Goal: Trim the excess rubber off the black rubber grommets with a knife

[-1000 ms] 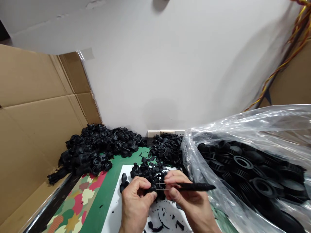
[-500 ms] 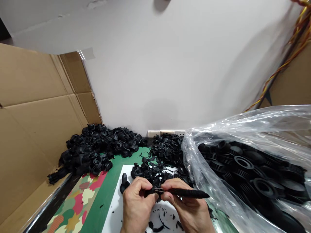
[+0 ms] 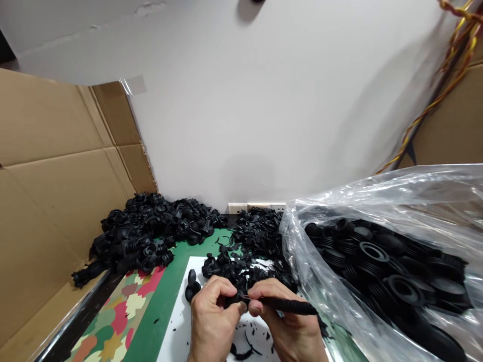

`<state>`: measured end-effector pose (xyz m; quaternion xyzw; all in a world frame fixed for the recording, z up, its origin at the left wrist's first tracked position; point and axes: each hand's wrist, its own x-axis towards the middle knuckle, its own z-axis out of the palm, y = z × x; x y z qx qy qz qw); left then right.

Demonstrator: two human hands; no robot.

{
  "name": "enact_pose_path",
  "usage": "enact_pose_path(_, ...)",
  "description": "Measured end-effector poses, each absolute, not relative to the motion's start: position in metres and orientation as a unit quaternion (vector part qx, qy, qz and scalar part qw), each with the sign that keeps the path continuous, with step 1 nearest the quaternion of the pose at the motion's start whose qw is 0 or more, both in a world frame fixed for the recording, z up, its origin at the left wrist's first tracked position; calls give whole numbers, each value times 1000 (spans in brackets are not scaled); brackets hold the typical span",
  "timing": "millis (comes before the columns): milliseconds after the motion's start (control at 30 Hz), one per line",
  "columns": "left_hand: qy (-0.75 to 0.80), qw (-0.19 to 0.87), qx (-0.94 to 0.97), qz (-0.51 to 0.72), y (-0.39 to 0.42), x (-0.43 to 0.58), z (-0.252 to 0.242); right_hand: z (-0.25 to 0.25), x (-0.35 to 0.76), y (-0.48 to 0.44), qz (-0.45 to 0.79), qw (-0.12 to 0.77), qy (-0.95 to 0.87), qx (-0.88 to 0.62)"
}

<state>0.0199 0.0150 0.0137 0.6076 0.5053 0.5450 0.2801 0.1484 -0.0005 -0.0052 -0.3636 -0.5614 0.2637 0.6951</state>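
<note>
My left hand (image 3: 213, 317) is closed around a small black rubber part (image 3: 232, 300), pinching it between thumb and fingers over a white sheet (image 3: 177, 327). My right hand (image 3: 281, 322) grips a slim black-handled tool (image 3: 289, 304) like a pen, its thin metal tip touching the rubber part. Both hands meet low in the middle of the view. Black rubber trimmings (image 3: 245, 347) lie scattered on the white sheet beneath them.
A heap of ribbed black rubber boots (image 3: 147, 236) lies at the left by a cardboard wall (image 3: 56, 191). Loose scraps (image 3: 260, 231) pile behind the hands. A clear plastic bag (image 3: 377, 201) full of rubber boots fills the right. A green mat (image 3: 166, 296) lies under the sheet.
My right hand slid left, bringing the tool closer in toward my left hand, so the handle sticks out less to the right. The left hand stayed put, still pinching the part.
</note>
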Motion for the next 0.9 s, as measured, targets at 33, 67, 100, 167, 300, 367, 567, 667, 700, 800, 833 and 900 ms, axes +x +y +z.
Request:
enact_pose_path(33,503,280,611,543,15,20,13,-4,151,0,250,698,-564,-364)
enact_pose_path(67,500,280,614,542,15,21,13,-3,155,1,235,700,-564,-369)
enact_pose_path(100,499,279,615,543,15,21,13,-2,160,3,217,704,-559,-379)
enact_pose_path(167,497,279,612,547,15,22,13,-1,170,8,199,704,-532,-426)
enact_pose_path(300,504,289,592,559,16,21,15,-1,180,16,260,672,-464,-515)
enact_pose_path(367,508,293,582,563,16,21,16,1,178,16,299,655,-459,-520)
enact_pose_path(567,506,405,495,579,19,19,13,6,167,9,424,635,-446,-467)
enact_pose_path(667,490,492,428,578,20,18,15,6,162,8,461,603,-454,-466)
enact_pose_path(700,484,507,417,578,20,18,16,7,160,8,471,591,-465,-461)
enact_pose_path(800,477,529,404,575,20,19,18,6,150,6,488,565,-500,-439)
enact_pose_path(833,477,532,404,571,20,19,17,5,147,5,481,563,-511,-436)
enact_pose_path(900,479,535,418,557,20,19,16,4,143,4,467,560,-528,-435)
